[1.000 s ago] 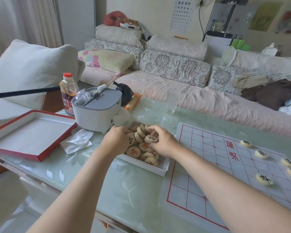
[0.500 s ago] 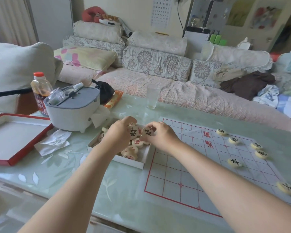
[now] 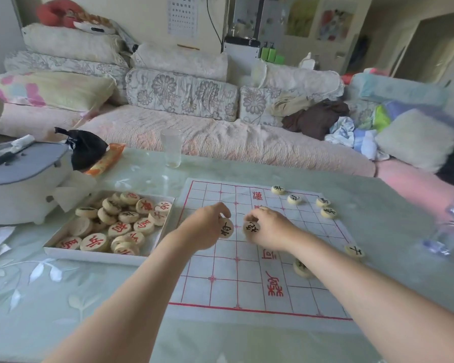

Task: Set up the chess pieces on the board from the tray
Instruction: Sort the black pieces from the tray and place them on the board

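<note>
Over the board [image 3: 220,292], the left hand [image 3: 205,229] pinches one piece [image 3: 226,227] and the right hand [image 3: 270,229] pinches a second piece [image 3: 251,227], side by side. Six placed pieces [image 3: 294,199] lie right of the right hand. Left of the left hand, the tray [image 3: 95,255] holds a heap [image 3: 116,226] too piled to count.

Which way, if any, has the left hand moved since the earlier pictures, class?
Yes. The left hand has moved right, off the tray and over the board, holding a piece.

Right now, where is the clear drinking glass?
Head view, left of centre: the glass stands near the table's far edge, right of the orange packet, beyond the board.
</note>
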The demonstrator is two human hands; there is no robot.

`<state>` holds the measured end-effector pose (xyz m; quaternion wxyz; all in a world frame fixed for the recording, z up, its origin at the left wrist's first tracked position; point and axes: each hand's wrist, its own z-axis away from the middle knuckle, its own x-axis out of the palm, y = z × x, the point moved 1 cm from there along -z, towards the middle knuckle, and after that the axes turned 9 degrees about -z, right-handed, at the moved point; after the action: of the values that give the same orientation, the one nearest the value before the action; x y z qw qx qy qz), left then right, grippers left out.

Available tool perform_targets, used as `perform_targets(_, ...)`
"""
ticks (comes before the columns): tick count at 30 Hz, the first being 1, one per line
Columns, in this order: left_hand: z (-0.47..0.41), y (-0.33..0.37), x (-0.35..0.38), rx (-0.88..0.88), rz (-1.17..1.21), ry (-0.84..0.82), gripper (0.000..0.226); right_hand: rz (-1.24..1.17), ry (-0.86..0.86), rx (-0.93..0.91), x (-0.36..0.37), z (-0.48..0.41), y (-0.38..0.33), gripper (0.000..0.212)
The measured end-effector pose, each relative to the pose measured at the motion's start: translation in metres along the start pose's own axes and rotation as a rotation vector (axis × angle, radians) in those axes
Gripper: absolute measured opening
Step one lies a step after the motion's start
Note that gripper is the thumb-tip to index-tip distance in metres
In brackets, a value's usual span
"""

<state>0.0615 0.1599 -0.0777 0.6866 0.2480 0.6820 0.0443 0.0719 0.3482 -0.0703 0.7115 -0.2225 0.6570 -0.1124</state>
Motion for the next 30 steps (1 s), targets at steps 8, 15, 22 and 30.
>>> perform_targets(8,-0.015,0.014,0.026,0.048,-0.112,-0.076,0.030,-0.082,-0.082,0.009,-0.005,0.004,0.035,0.035)
perform_targets(15,-0.008,0.018,0.025,0.075,-0.104,-0.201,0.055,-0.108,-0.076,-0.017,-0.003,0.006,0.038,0.041)
perform_targets(22,-0.002,0.030,0.026,0.069,-0.108,-0.149,0.056,-0.221,0.041,0.017,-0.032,0.032,0.054,0.033)
perform_targets(30,0.008,0.073,0.028,0.162,0.049,-0.084,0.047,-0.225,0.073,0.115,-0.067,0.075,0.103,0.039)
